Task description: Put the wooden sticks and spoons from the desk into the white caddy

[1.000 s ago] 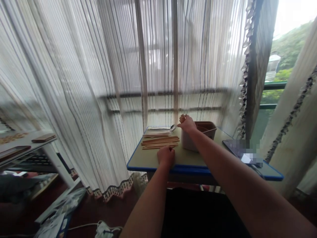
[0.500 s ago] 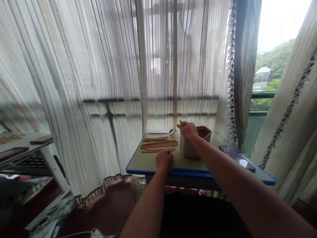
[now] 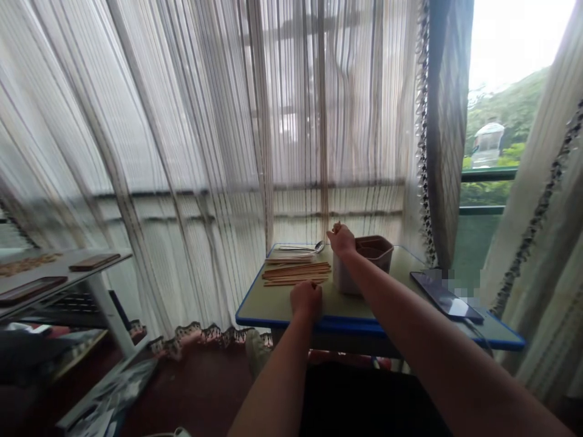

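Note:
My right hand is closed around a bunch of wooden chopsticks, whose ends poke out above the fist. It is at the left rim of a pale container with a partitioned, brownish inside. My left hand is a closed fist low over the table, just in front of a row of wooden chopsticks. What that fist holds, if anything, is hidden. Behind the row lie paler sticks and a metal spoon with its bowl to the right.
The small table has a blue edge. A dark tablet or phone lies on its right side with a cable. Striped curtains hang behind. At left, another table carries small light pieces and flat brown trays.
My right hand stays at the container, its wrist turned slightly and the chopstick ends less visible. My left fist is still near the row. The view has shifted a little.

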A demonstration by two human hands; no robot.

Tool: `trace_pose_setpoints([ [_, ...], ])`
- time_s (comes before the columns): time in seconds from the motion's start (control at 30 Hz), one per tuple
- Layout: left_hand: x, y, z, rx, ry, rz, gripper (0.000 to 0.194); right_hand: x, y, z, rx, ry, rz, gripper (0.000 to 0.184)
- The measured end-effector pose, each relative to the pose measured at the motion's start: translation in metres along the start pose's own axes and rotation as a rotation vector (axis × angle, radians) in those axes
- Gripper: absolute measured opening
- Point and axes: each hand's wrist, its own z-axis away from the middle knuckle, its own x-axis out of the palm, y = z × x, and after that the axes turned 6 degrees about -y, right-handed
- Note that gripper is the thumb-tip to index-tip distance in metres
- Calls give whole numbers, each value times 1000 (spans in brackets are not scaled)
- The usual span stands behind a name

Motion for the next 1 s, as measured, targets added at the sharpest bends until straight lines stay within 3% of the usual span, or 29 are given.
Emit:
trace_pose_setpoints([
  [0.07,0,1,0,-5,0,4,28,3,0,2,-8,-88,34,26],
  [0.23,0,0,0,-8,0,8,28,-2,4,1,19,-157,95,23],
  [0.43,0,-1,0,-11,-3,21,28,-20,9,4,61,-196,181,59],
  [0.57,-1,-1,-1,-26,36,21,27,-28,12,26,-114,33,166,70],
  [0.67,0,-1,-2,-36,83,15,32,-26,28,59,-345,242,120,59],
  [0.77,0,1,-2,-43,82,-18,36,-18,57,98,-523,320,89,41],
  [0.83,-1,3,0,-75,72,-53,35,-11,78,120,-554,262,69,29],
  [0.9,-2,5,2,-108,59,-76,35,-4,93,134,-555,26,84,22],
  [1.0,-3,7,4,-117,28,-93,34,2,98,137,-412,-319,190,24],
])
